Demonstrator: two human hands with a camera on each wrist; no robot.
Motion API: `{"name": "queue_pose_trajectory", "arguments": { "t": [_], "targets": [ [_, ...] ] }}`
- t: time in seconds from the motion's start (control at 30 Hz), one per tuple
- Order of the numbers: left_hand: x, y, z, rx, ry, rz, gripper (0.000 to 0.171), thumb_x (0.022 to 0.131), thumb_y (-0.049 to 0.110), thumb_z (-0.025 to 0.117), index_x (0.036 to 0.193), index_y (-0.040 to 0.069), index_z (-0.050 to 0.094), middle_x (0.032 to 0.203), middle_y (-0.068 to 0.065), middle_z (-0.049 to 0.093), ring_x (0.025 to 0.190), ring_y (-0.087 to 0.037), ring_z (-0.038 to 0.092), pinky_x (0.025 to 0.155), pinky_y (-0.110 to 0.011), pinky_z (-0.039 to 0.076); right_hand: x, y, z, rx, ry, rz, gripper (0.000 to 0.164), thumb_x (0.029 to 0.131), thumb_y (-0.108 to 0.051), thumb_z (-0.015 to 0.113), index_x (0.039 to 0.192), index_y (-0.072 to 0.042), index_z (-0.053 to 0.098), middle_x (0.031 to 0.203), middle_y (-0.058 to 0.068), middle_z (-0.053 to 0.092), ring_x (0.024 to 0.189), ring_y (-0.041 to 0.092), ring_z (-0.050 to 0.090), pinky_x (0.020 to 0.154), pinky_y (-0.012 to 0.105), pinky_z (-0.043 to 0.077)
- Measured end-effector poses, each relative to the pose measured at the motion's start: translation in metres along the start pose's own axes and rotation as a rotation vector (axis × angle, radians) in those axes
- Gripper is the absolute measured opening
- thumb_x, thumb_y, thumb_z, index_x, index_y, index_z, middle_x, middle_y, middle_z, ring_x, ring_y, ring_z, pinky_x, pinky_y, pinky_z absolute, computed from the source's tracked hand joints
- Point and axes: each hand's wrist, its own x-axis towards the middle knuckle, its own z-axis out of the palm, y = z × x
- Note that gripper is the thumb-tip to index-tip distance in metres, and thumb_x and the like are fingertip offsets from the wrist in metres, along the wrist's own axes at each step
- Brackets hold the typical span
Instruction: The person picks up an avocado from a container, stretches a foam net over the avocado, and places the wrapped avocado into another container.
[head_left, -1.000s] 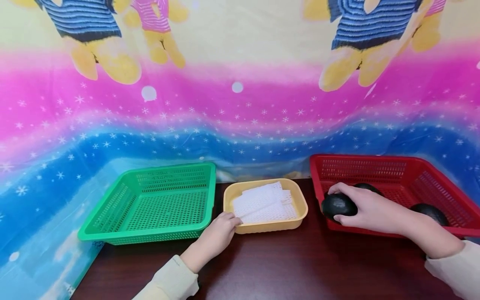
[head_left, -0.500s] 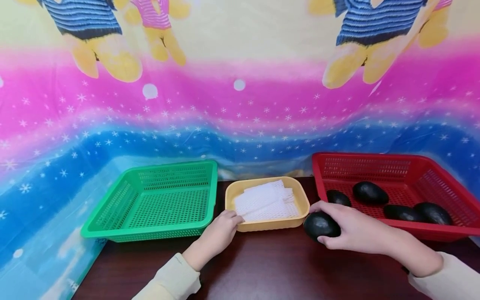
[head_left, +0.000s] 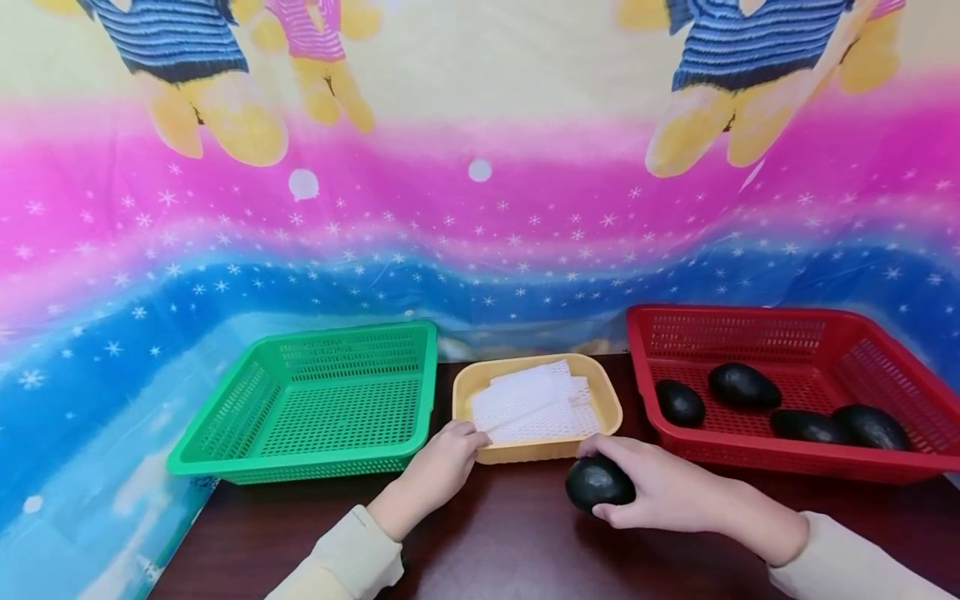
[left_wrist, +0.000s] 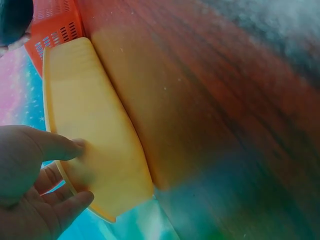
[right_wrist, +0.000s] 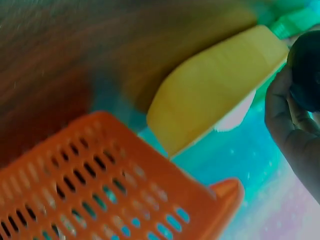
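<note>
My right hand (head_left: 660, 492) grips a dark, shiny avocado (head_left: 600, 483) in front of the yellow tray (head_left: 540, 452); thumb and fingers curl round it from the right. In the right wrist view that avocado (right_wrist: 306, 70) appears at the right edge, partly cut off. At the tray's front left corner my left hand (head_left: 442, 462) holds the rim. The left wrist view shows its thumb (left_wrist: 65, 147) against the tray's outer wall (left_wrist: 95, 110), with some fingers behind the rim. White foam net sleeves (head_left: 528, 404) lie flat in the tray.
A red basket (head_left: 750, 457) on the right contains several more avocados (head_left: 742, 386). On the left stands a green basket (head_left: 330, 417) with nothing in it. All rest on a dark brown table (head_left: 495, 542), with a printed cloth (head_left: 480, 250) hanging behind.
My right hand has lifted the avocado out of the red basket and brought it left and nearer, to the front of the tray. The left hand stays on the tray's corner.
</note>
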Motion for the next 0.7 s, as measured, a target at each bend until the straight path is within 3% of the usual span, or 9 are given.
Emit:
{"name": "queue_pose_trajectory", "arguments": {
  "t": [0.4, 0.7],
  "targets": [
    [0.0, -0.001, 0.001, 0.012, 0.003, 0.016, 0.019, 0.088, -0.007, 0.073, 0.1, 0.007, 0.076, 0.091, -0.002, 0.067, 0.09, -0.021, 0.062, 0.08, -0.031, 0.054, 0.013, 0.006, 0.031, -0.008, -0.04, -0.07, 0.051, 0.09, -0.041, 0.078, 0.13, -0.02, 0.055, 0.118, -0.008, 0.058, 0.106, 0.007, 0.055, 0.086, 0.029, 0.053],
    [-0.001, -0.002, 0.003, 0.023, 0.026, 0.026, 0.019, 0.087, -0.007, 0.073, 0.099, 0.008, 0.075, 0.089, -0.001, 0.067, 0.089, -0.021, 0.062, 0.08, -0.03, 0.054, 0.022, 0.011, 0.045, -0.062, -0.029, -0.123, 0.048, 0.089, -0.042, 0.078, 0.127, -0.024, 0.055, 0.119, -0.008, 0.058, 0.108, 0.006, 0.056, 0.089, 0.031, 0.052]
  ]
}}
